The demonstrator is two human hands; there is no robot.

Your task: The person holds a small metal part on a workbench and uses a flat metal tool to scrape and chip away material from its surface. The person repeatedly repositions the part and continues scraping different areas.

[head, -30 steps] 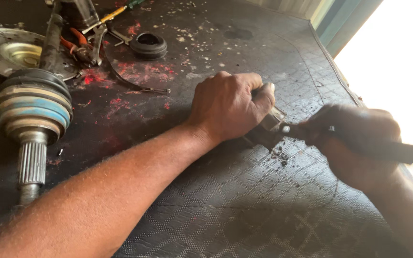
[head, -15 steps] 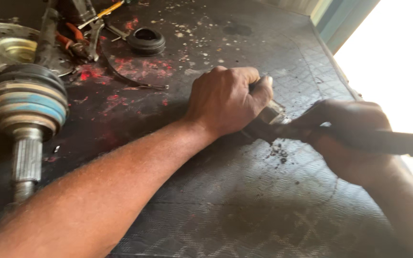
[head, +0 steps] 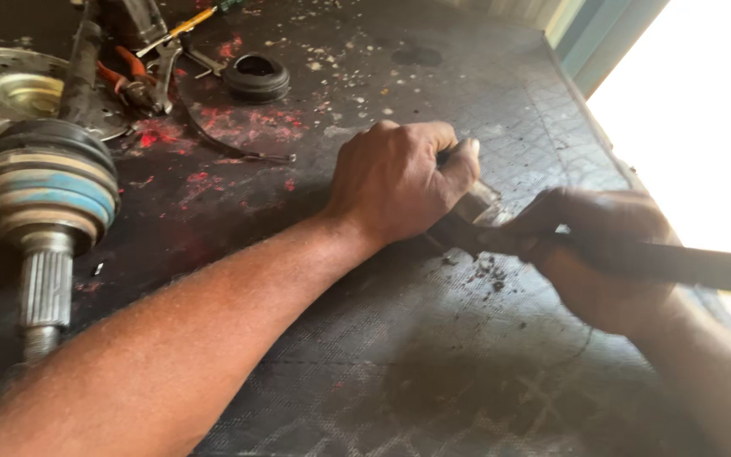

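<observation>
Your left hand is clamping a small, hard, greasy-looking metal part against the bench; your right hand is gripping a long dark bar, probably heavy.

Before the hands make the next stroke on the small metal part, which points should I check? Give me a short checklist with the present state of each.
1. Left hand closed firmly around the small metal part: ok.
2. Right hand gripping the long dark tool: ok.
3. Tool tip meeting the part and not the left fingers: cannot tell, the contact is blurred.
4. Part resting on the black mat: ok, with loose grit beside it.
5. Axle joint with splined shaft and pliers lying apart from both hands: ok.
</observation>
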